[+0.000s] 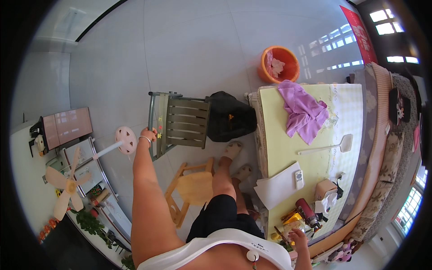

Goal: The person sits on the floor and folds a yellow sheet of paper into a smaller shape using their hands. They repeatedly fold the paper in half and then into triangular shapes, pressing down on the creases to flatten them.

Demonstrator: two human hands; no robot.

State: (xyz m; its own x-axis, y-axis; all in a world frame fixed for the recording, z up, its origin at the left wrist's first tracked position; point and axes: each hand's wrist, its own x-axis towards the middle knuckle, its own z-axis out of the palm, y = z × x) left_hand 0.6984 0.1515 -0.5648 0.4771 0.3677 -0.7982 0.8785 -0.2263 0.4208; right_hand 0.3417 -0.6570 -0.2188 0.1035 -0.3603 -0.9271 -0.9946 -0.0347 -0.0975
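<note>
My left hand (pixel 150 135) is closed on the back of the slatted chair (pixel 188 120), fingers wrapped at the flower-decorated top rail; the arm is held out nearly straight, apparently because the chair stands well off to my front left and the rail is its handiest hold. The chair is upright on the tiled floor (pixel 189 40), its seat facing the black bundle (pixel 231 119) by the table (pixel 273 144); whether seat and bundle touch, I cannot tell. My right hand (pixel 298 237) is at the near end of the table, fingers loosely bent beside a clutter of small items; I cannot tell whether it grips anything, though it may be there for balance. The wooden chair (pixel 193 186) stands between my left arm and my legs. On the table, the remote control (pixel 299 179) lies on the papers (pixel 275 188), where its weight would serve to hold them. The purple cloth (pixel 306 110) lies rumpled, one corner at the table's edge near the orange bin (pixel 264 74), seemingly dropped rather than folded.
</note>
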